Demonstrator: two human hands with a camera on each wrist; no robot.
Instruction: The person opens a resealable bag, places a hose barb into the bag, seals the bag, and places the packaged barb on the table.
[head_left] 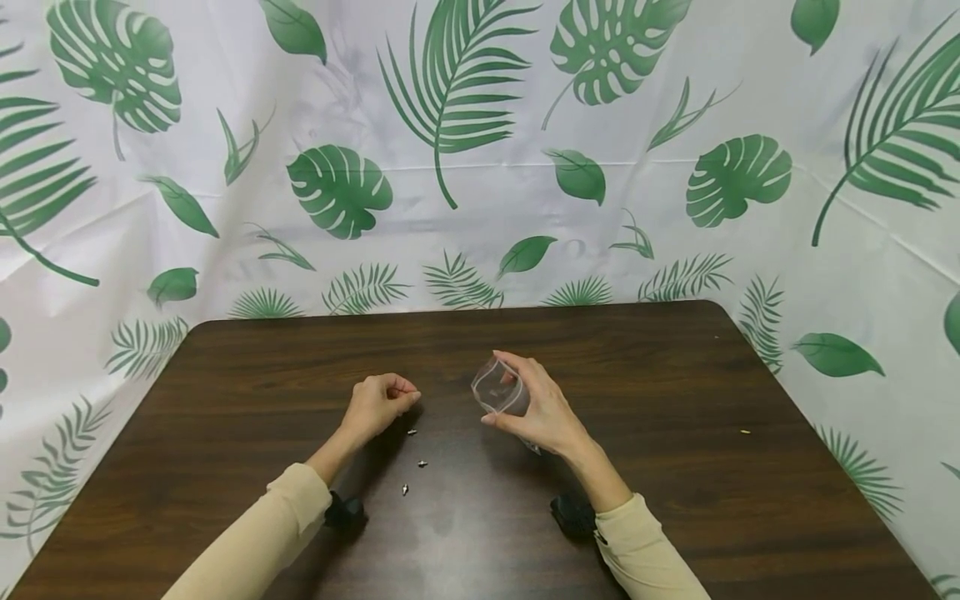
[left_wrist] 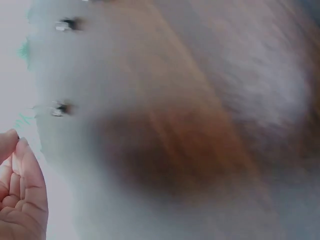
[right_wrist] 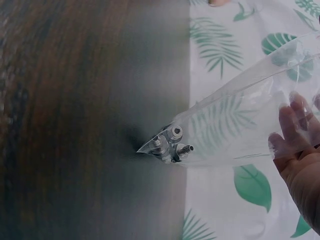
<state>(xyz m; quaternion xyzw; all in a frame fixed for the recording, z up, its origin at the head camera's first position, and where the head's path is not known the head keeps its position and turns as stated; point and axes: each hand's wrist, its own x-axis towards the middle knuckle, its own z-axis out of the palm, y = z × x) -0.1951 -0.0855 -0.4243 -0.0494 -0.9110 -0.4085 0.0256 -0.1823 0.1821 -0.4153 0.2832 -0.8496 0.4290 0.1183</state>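
My left hand (head_left: 377, 403) is above the left-middle of the table, its thumb and forefinger pinched together. In the left wrist view a tiny dark piece (left_wrist: 19, 137) shows between those fingertips, mostly hidden. Small metal screws (head_left: 422, 463) lie on the table just below and right of this hand. To the right, my right hand (head_left: 543, 408) holds a clear plastic bag (head_left: 495, 390) by its rim, thumb and fingers spreading the mouth wide. Several silvery socket-head screws (right_wrist: 175, 140) are gathered in the bag's lower corner.
The dark wooden table (head_left: 645, 358) spreads around both hands. A small yellow bit (head_left: 745, 432) lies on its right side. Behind it hangs a white curtain (head_left: 480, 225) with green leaf prints. Dark wrist cameras (head_left: 573, 515) sit below the wrists.
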